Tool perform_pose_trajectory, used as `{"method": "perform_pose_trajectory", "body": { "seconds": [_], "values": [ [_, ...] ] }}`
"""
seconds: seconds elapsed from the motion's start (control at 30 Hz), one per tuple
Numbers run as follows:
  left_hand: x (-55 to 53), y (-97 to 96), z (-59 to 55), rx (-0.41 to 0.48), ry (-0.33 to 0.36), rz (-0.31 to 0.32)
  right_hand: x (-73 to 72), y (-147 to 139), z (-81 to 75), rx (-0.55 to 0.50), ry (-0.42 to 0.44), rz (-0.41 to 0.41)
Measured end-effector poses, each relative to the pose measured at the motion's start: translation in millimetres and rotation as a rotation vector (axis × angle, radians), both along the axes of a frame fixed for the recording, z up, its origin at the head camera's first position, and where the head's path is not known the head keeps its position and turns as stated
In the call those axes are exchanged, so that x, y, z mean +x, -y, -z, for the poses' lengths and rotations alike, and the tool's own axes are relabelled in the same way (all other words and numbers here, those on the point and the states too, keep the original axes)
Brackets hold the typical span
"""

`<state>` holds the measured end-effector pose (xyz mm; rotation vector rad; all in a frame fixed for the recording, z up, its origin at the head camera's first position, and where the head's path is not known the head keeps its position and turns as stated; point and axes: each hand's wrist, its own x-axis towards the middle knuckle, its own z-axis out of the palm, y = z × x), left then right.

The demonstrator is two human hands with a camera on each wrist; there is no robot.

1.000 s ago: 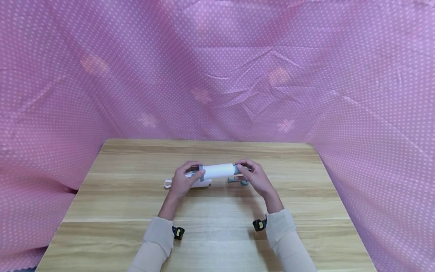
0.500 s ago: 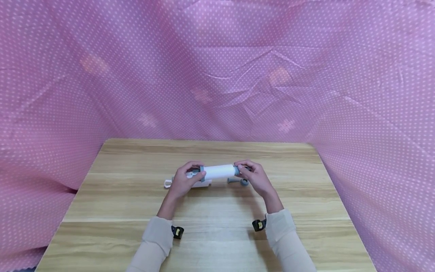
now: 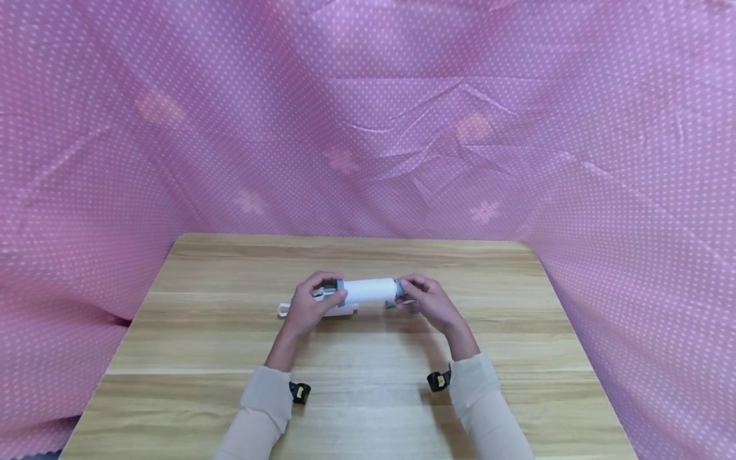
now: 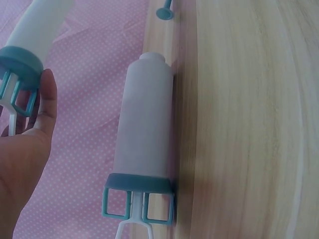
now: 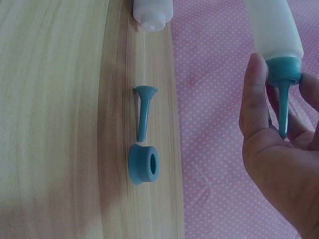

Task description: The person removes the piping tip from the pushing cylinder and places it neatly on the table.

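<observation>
This is a curtained-off tabletop booth: a pink, white-dotted fabric sheet (image 3: 368,140) hangs in folds along the left, far and right sides of a pale brown wood-grain table (image 3: 368,409) with rounded far corners. Whether it stands in a home, lab or workshop cannot be told, since the fabric hides what surrounds it.
</observation>
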<state>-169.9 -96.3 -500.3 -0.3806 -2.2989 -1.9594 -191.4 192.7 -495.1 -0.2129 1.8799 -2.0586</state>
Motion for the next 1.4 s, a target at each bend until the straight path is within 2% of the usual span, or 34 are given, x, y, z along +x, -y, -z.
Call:
{"method": "perform_pose_trajectory", "body": {
  "seconds": [0.17,0.43,0.67,0.83,1.0,1.23,1.4],
  "values": [
    [-2.7,3.5,-0.6,-0.016,0.023,-0.001,0.2,0,-1.3,0.006,-0.039,0.013],
    [-6.2,10.2,-6.1,-0.134,0.069,-0.004,-1.1,2,-2.1,0.092,-0.14,0.054],
    [-7.3,13.5,-6.4,-0.138,0.063,-0.007,-1.1,9,-3.2,-0.039,-0.116,0.071],
    [-7.3,13.5,-5.9,-0.152,0.067,-0.014,-1.8,10,-2.8,-0.017,-0.084,0.08],
    [-5.5,12.2,-7.2,-0.148,0.059,-0.027,-1.1,8,-1.0,-0.014,-0.02,0.037],
    [-4.6,10.9,-8.2,-0.159,0.071,-0.023,0.0,3,-3.7,0.034,-0.088,0.033],
    [-4.8,10.7,-8.8,-0.171,0.077,-0.019,1.6,2,-4.9,0.052,-0.106,0.041]
  ]
}}
